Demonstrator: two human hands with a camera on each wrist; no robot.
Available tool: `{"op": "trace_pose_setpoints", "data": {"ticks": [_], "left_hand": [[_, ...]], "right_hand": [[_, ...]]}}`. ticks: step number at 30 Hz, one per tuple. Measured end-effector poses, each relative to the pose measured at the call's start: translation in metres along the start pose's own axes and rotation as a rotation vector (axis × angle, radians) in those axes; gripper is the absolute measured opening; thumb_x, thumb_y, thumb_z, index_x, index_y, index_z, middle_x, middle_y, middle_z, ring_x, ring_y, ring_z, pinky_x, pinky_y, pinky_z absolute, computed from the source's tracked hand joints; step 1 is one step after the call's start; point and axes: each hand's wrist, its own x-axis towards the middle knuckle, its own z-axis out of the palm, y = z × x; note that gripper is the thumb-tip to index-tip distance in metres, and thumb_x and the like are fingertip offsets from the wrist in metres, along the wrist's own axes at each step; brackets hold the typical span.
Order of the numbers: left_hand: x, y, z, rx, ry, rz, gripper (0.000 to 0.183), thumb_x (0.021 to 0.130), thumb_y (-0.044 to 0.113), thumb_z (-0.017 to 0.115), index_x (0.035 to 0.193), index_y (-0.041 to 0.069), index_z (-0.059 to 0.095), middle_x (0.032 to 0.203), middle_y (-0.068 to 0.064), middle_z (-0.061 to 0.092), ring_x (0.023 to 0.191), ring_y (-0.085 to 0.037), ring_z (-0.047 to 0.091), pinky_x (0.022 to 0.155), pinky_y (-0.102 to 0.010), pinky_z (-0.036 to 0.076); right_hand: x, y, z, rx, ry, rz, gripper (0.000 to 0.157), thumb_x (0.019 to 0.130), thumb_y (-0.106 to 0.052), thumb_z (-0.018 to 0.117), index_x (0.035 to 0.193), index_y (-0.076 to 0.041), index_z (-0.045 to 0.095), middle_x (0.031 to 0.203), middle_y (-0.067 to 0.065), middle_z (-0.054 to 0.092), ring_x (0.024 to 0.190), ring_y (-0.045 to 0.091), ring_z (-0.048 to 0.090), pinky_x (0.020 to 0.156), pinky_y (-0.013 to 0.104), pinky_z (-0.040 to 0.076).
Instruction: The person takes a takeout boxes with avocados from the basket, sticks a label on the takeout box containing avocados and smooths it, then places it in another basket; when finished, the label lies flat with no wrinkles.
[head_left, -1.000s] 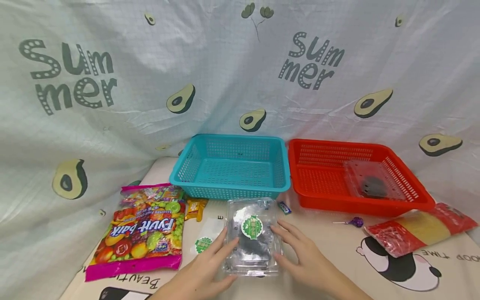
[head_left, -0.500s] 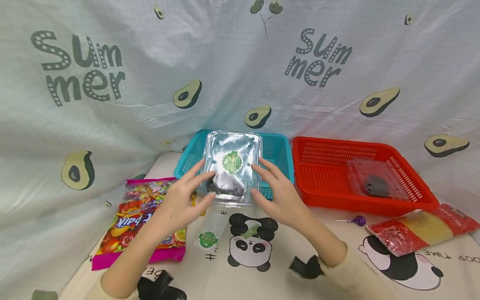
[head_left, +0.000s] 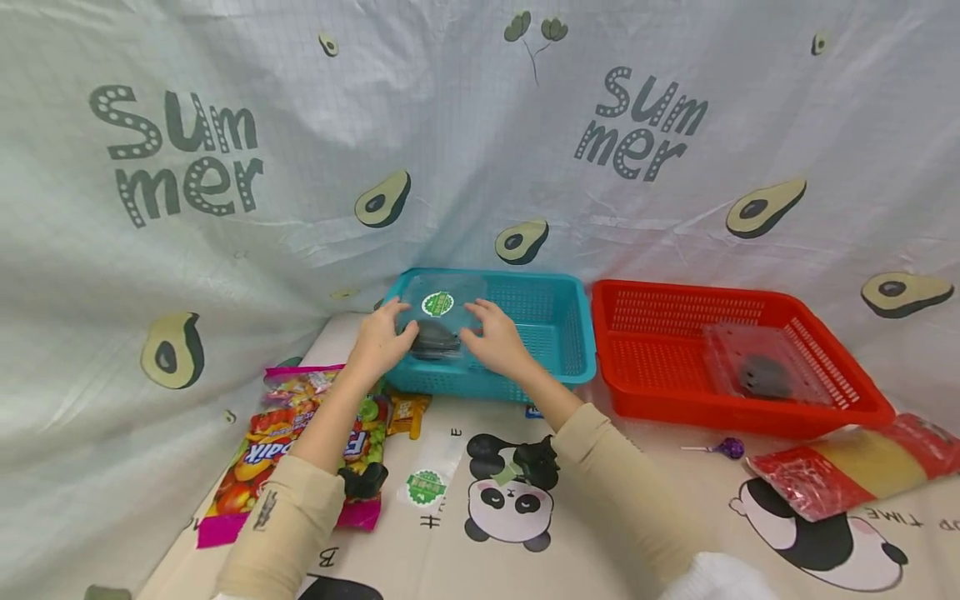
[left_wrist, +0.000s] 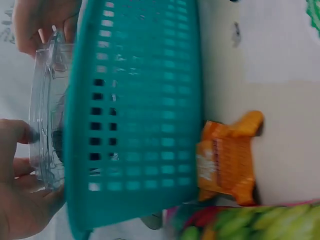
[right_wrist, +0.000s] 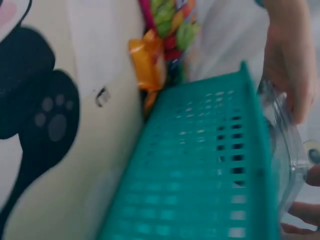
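Observation:
A clear plastic clamshell box point(head_left: 438, 303) with a round green sticker and something dark inside is held at the left part of the teal basket point(head_left: 517, 385). My left hand point(head_left: 384, 340) grips its left side, and my right hand point(head_left: 497, 340) grips its right side. In the left wrist view, the clamshell box point(left_wrist: 44, 110) shows at the basket's rim, with fingertips on both sides. The right wrist view also has the clamshell box point(right_wrist: 287, 155) beyond the basket wall. The box's underside is hidden by the basket wall.
To the right stands a red basket point(head_left: 622, 400) with another clear box point(head_left: 757, 358) in it. A fruit candy bag point(head_left: 255, 467) and an orange packet point(head_left: 408, 412) lie front left. A lollipop point(head_left: 729, 448) and a red-yellow packet point(head_left: 847, 467) lie front right.
Both hands have lifted the clamshell box off the table in front, carried it forward and slightly left, and lowered it at the teal basket's left part.

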Motion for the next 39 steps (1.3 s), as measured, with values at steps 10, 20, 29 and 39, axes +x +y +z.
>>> {"op": "trace_pose_setpoints", "data": {"ticks": [10,20,29,39], "left_hand": [[0.003,0.013,0.042,0.328,-0.117,-0.235,0.046,0.090,0.037,0.040,0.119,0.005,0.055,0.117,-0.018,0.056,0.087,-0.035,0.058,0.063,-0.048,0.048],[0.017,0.025,0.054,0.349,-0.105,-0.185,0.041,0.091,0.034,0.039,0.073,0.004,0.062,0.064,-0.010,0.056,0.060,-0.023,0.053,0.044,-0.032,0.041],[0.037,0.060,0.062,0.177,-0.104,-0.039,0.035,0.089,0.028,0.047,0.117,0.009,0.057,0.113,-0.012,0.059,0.048,-0.016,0.044,0.037,-0.025,0.032],[0.029,0.138,0.129,-0.059,-0.140,0.296,0.029,0.087,0.018,0.051,0.113,0.010,0.060,0.124,-0.006,0.051,0.114,-0.021,0.048,0.080,-0.031,0.048]], "right_hand": [[0.010,0.021,0.000,-0.273,-0.478,0.175,0.057,0.093,-0.037,0.040,0.140,-0.009,0.026,0.147,0.013,0.016,0.134,0.029,0.016,0.107,0.048,0.015],[0.005,0.026,-0.019,-0.266,-0.415,0.079,0.051,0.093,-0.031,0.042,0.138,-0.008,0.031,0.146,0.015,0.019,0.133,0.030,0.017,0.105,0.048,0.020],[-0.025,0.035,-0.080,-0.285,-0.180,-0.146,0.041,0.091,-0.026,0.049,0.129,-0.012,0.046,0.141,0.013,0.029,0.129,0.032,0.025,0.101,0.053,0.023],[-0.072,0.083,-0.178,-0.400,-0.081,-0.014,0.043,0.089,-0.021,0.051,0.127,-0.004,0.045,0.135,0.020,0.033,0.123,0.038,0.028,0.096,0.058,0.027]]}}
